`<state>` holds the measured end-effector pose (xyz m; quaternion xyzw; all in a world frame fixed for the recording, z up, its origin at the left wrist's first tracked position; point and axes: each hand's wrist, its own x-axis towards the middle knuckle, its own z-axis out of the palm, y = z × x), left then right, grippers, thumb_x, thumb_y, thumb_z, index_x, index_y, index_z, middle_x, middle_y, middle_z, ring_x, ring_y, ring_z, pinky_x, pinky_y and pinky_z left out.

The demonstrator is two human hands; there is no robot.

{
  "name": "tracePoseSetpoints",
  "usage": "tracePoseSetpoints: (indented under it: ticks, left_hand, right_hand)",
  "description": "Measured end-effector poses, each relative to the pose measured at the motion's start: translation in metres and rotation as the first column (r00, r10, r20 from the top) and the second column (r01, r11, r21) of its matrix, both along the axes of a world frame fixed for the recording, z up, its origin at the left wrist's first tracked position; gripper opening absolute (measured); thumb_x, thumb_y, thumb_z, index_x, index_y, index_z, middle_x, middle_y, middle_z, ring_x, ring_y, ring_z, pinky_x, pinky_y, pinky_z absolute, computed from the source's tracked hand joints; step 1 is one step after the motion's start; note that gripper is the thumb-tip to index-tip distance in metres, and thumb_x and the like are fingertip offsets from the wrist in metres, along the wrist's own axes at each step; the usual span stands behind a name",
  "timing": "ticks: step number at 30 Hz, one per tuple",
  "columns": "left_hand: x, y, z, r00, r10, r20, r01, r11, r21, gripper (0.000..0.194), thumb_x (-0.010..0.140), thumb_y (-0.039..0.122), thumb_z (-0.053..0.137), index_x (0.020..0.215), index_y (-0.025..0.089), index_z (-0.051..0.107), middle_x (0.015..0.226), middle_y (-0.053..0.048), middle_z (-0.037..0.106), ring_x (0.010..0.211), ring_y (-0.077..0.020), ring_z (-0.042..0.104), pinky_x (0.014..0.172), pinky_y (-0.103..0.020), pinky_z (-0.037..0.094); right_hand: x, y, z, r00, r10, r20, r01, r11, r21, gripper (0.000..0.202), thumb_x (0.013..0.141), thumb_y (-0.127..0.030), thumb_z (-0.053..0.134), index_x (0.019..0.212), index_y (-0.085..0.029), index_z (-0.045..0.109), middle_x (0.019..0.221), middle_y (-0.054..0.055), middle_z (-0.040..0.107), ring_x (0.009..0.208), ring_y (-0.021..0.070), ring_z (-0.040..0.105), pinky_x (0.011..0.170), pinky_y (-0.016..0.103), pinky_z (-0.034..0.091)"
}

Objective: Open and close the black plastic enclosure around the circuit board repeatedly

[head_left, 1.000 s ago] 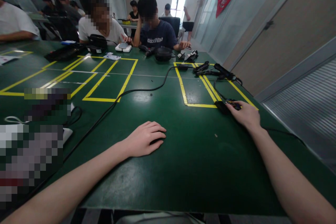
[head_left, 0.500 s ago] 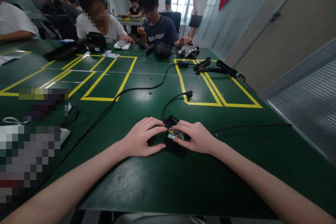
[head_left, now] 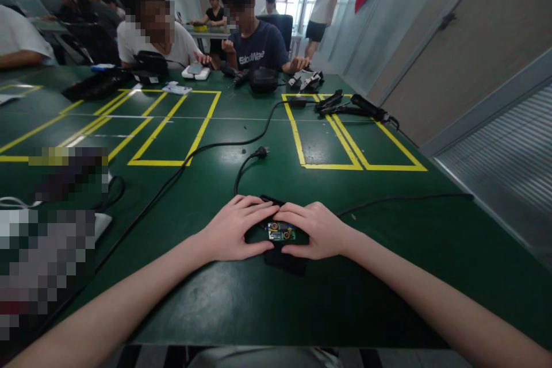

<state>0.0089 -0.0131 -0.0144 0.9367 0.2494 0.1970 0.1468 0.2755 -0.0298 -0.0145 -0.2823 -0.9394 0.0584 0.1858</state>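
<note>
A small green circuit board (head_left: 282, 233) with copper coils lies in front of me, with black casing pieces around it. One black cover (head_left: 284, 261) shows on the near side, and part of another black piece is behind my fingers. My left hand (head_left: 239, 229) curves round the board's left end, thumb at the near edge and fingers at the far edge. My right hand (head_left: 314, 230) grips the right end the same way, its fingertips meeting those of the left. A short black cord with a plug (head_left: 261, 152) runs out behind my left hand.
A long black cable (head_left: 207, 146) crosses the green table (head_left: 207, 305). Black folded tools (head_left: 353, 104) lie at the far right. A thin cord (head_left: 401, 198) runs right from near my right hand. Two people sit opposite, with a black case (head_left: 264, 79) before them.
The short plug has swung to the left. My left fingers have moved over the board's far edge to meet the right ones, and the board has shifted slightly nearer to me.
</note>
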Motion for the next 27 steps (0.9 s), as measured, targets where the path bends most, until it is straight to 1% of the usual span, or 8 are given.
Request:
tracePoseSetpoints:
  ticks: [2, 4, 8, 11, 16, 20, 23, 27]
  left_hand:
    - [0.001, -0.001, 0.000, 1.000, 0.021, -0.024, -0.021, 1.000, -0.005, 0.067, 0.095, 0.050, 0.070, 0.152, 0.022, 0.051, 0.146, -0.014, 0.065, 0.133, -0.0330, 0.059, 0.108, -0.051, 0.049]
    - [0.001, -0.001, 0.000, 0.999, 0.017, -0.027, -0.017, 1.000, -0.005, 0.065, 0.095, 0.050, 0.070, 0.151, 0.022, 0.054, 0.147, -0.014, 0.065, 0.133, -0.0330, 0.059, 0.108, -0.051, 0.049]
    - [0.001, 0.000, -0.001, 1.000, 0.001, -0.006, -0.001, 1.000, 0.007, 0.053, 0.098, 0.044, 0.067, 0.145, 0.020, 0.059, 0.141, -0.012, 0.069, 0.128, -0.0298, 0.062, 0.105, -0.047, 0.052]
    - [0.000, 0.002, -0.002, 1.000, 0.000, 0.003, 0.000, 1.000, 0.014, 0.043, 0.101, 0.038, 0.063, 0.140, 0.020, 0.064, 0.136, -0.012, 0.072, 0.125, -0.0284, 0.064, 0.103, -0.046, 0.054]
    - [-0.001, 0.004, -0.004, 0.999, 0.016, 0.035, -0.017, 1.000, 0.022, 0.038, 0.102, 0.037, 0.062, 0.135, 0.020, 0.067, 0.135, -0.011, 0.073, 0.124, -0.0276, 0.064, 0.104, -0.046, 0.056]
    - [0.002, 0.003, -0.002, 0.996, 0.015, 0.087, -0.019, 0.999, 0.044, 0.032, 0.100, 0.034, 0.065, 0.127, 0.017, 0.070, 0.131, -0.012, 0.073, 0.120, -0.0276, 0.063, 0.102, -0.044, 0.058]
    - [0.005, 0.001, 0.000, 0.994, 0.010, 0.106, -0.015, 0.998, 0.053, 0.028, 0.101, 0.033, 0.063, 0.121, 0.017, 0.071, 0.122, -0.011, 0.074, 0.112, -0.0260, 0.064, 0.096, -0.041, 0.060]
    - [0.006, 0.000, 0.000, 0.993, 0.056, 0.100, -0.065, 0.994, 0.086, 0.024, 0.105, 0.031, 0.057, 0.118, 0.017, 0.072, 0.111, -0.010, 0.073, 0.102, -0.0237, 0.065, 0.086, -0.037, 0.061]
  right_hand:
    - [-0.001, 0.000, -0.001, 1.000, -0.007, -0.025, 0.006, 1.000, -0.025, 0.050, 0.090, -0.053, 0.071, 0.125, -0.018, 0.063, 0.122, 0.013, 0.073, 0.095, 0.0249, 0.076, 0.068, 0.031, 0.055]
    - [-0.001, 0.001, -0.002, 0.998, -0.019, -0.057, 0.016, 0.998, -0.057, 0.046, 0.089, -0.049, 0.073, 0.123, -0.018, 0.063, 0.119, 0.012, 0.074, 0.093, 0.0240, 0.076, 0.068, 0.031, 0.056]
    - [0.001, 0.006, -0.003, 0.990, -0.080, -0.116, 0.066, 0.990, -0.122, 0.033, 0.092, -0.041, 0.073, 0.117, -0.020, 0.065, 0.113, 0.009, 0.074, 0.095, 0.0219, 0.076, 0.072, 0.029, 0.056]
    - [0.003, 0.011, -0.003, 0.981, -0.140, -0.137, 0.120, 0.982, -0.145, 0.027, 0.094, -0.042, 0.074, 0.110, -0.020, 0.068, 0.111, 0.007, 0.074, 0.094, 0.0209, 0.076, 0.074, 0.029, 0.057]
    - [0.005, 0.015, -0.005, 0.980, -0.174, -0.093, 0.164, 0.981, -0.101, 0.029, 0.093, -0.045, 0.076, 0.107, -0.020, 0.073, 0.113, 0.008, 0.074, 0.089, 0.0205, 0.076, 0.074, 0.030, 0.057]
    - [0.004, 0.014, -0.007, 0.979, -0.191, -0.075, 0.187, 0.981, -0.057, 0.031, 0.093, -0.047, 0.075, 0.106, -0.020, 0.074, 0.112, 0.009, 0.074, 0.086, 0.0203, 0.075, 0.071, 0.030, 0.056]
    - [0.003, 0.014, -0.006, 0.980, -0.187, -0.073, 0.184, 0.982, -0.042, 0.031, 0.093, -0.048, 0.075, 0.105, -0.019, 0.073, 0.111, 0.009, 0.074, 0.085, 0.0204, 0.075, 0.070, 0.030, 0.055]
    - [0.003, 0.012, -0.004, 0.982, -0.178, -0.067, 0.175, 0.984, -0.042, 0.032, 0.093, -0.049, 0.075, 0.102, -0.018, 0.072, 0.109, 0.008, 0.074, 0.085, 0.0208, 0.075, 0.070, 0.030, 0.054]
